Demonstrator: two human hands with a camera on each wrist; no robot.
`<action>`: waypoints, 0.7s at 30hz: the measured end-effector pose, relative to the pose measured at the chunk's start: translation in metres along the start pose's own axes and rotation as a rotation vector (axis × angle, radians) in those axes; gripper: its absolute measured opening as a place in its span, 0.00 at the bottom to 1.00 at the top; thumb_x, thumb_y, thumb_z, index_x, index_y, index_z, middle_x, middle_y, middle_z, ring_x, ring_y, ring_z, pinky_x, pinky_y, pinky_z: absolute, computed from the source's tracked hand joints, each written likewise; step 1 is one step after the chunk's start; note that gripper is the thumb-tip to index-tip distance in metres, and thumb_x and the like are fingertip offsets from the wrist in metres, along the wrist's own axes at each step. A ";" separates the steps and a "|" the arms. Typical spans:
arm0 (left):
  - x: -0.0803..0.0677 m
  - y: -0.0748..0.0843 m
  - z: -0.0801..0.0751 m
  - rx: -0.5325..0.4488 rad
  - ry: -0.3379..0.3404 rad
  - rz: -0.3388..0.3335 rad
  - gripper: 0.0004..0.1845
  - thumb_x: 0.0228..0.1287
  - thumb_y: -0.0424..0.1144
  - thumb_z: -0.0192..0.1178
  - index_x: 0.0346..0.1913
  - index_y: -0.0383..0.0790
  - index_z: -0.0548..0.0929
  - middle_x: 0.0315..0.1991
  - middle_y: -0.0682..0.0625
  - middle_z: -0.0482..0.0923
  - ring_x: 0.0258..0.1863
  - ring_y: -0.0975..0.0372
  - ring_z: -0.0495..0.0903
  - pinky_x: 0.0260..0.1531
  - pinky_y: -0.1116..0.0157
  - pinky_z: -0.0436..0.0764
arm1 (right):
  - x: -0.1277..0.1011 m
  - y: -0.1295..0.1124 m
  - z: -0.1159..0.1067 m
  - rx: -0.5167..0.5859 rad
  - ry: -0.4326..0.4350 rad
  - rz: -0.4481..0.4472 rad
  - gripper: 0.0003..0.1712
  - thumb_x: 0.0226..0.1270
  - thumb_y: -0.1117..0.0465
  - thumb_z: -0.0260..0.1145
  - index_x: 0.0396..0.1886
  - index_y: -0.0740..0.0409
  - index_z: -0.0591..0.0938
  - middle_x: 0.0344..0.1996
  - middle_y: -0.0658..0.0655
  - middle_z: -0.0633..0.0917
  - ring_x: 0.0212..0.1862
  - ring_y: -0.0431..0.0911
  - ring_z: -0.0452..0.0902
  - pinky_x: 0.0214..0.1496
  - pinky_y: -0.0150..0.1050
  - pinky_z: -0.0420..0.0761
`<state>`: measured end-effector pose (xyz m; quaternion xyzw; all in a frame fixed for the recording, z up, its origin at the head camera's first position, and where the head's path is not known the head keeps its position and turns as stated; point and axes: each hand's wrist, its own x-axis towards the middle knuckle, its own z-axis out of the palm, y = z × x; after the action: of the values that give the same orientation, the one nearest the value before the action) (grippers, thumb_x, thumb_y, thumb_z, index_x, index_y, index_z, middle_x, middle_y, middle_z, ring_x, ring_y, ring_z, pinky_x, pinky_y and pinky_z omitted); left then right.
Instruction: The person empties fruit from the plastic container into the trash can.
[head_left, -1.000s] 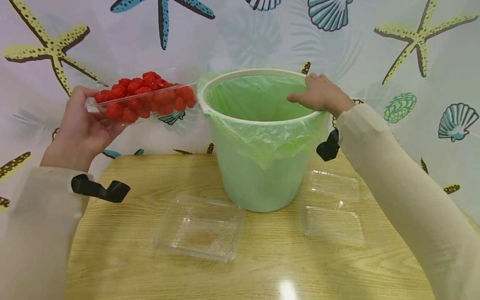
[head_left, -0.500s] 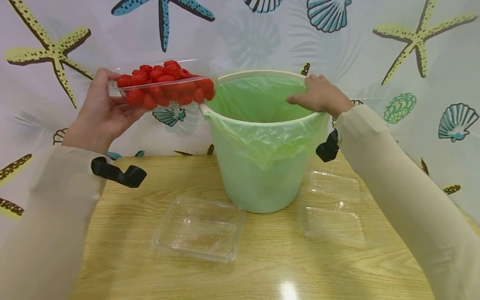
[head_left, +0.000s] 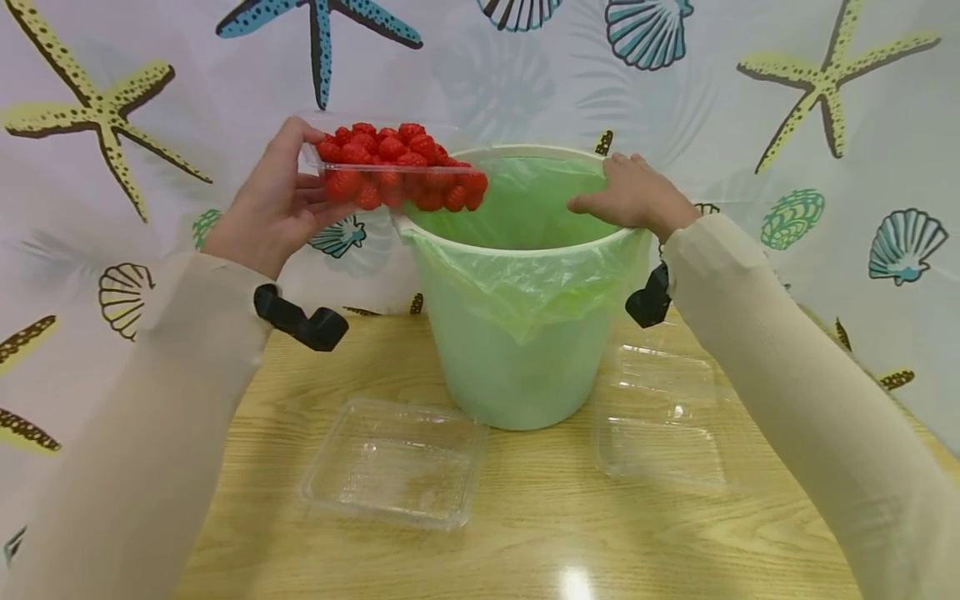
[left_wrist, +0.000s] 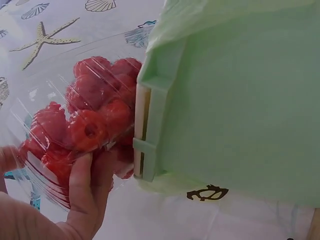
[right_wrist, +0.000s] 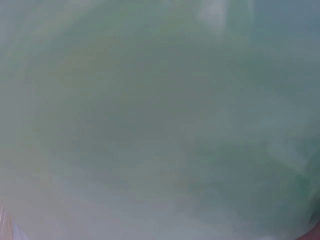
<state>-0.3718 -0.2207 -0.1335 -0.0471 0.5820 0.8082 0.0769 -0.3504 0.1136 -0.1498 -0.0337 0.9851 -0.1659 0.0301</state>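
In the head view, my left hand (head_left: 281, 196) grips one end of a clear plastic container (head_left: 405, 168) heaped with red raspberries (head_left: 392, 148). Its far end overlaps the left rim of a pale green trash bin (head_left: 521, 367), lined with a thin green bag (head_left: 517, 287). Close up in the left wrist view, curled fingers (left_wrist: 82, 195) support the container's underside beside the bin's rim. My right hand (head_left: 637, 196) holds the bin's right rim, thumb on the inner side and fingers over the edge. Blurred green fills the right wrist view.
Left of the bin's base, an empty clear plastic tray (head_left: 393, 467) lies on the wooden table (head_left: 510, 533). Another clear plastic container (head_left: 663, 425) lies to the right, near my right sleeve (head_left: 795, 367). A patterned seaside cloth (head_left: 517, 83) hangs behind.
My left hand has carried the raspberry container rightward and slightly up, from beside the bin to its left rim. My right hand stays on the rim.
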 end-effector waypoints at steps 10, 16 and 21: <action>-0.002 -0.006 0.032 0.218 0.013 0.003 0.29 0.60 0.53 0.59 0.60 0.50 0.61 0.53 0.51 0.67 0.55 0.57 0.73 0.43 0.66 0.83 | 0.001 0.000 0.000 -0.011 0.008 -0.010 0.50 0.69 0.41 0.49 0.75 0.66 0.40 0.76 0.65 0.37 0.76 0.60 0.25 0.76 0.55 0.39; -0.002 -0.006 0.048 0.381 0.070 0.048 0.30 0.60 0.54 0.60 0.62 0.52 0.62 0.50 0.52 0.70 0.50 0.59 0.76 0.38 0.69 0.84 | 0.001 0.001 0.000 -0.022 0.011 -0.011 0.50 0.69 0.41 0.50 0.75 0.67 0.40 0.76 0.65 0.38 0.76 0.60 0.26 0.76 0.56 0.40; -0.005 -0.007 0.056 0.517 0.098 0.092 0.28 0.61 0.54 0.57 0.60 0.48 0.63 0.45 0.53 0.70 0.42 0.61 0.74 0.34 0.73 0.82 | 0.002 0.002 0.000 -0.018 0.010 -0.009 0.50 0.68 0.41 0.51 0.75 0.66 0.40 0.76 0.65 0.38 0.76 0.60 0.26 0.76 0.55 0.40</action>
<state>-0.3648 -0.1655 -0.1217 -0.0384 0.7736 0.6322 0.0212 -0.3525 0.1152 -0.1505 -0.0374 0.9866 -0.1571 0.0242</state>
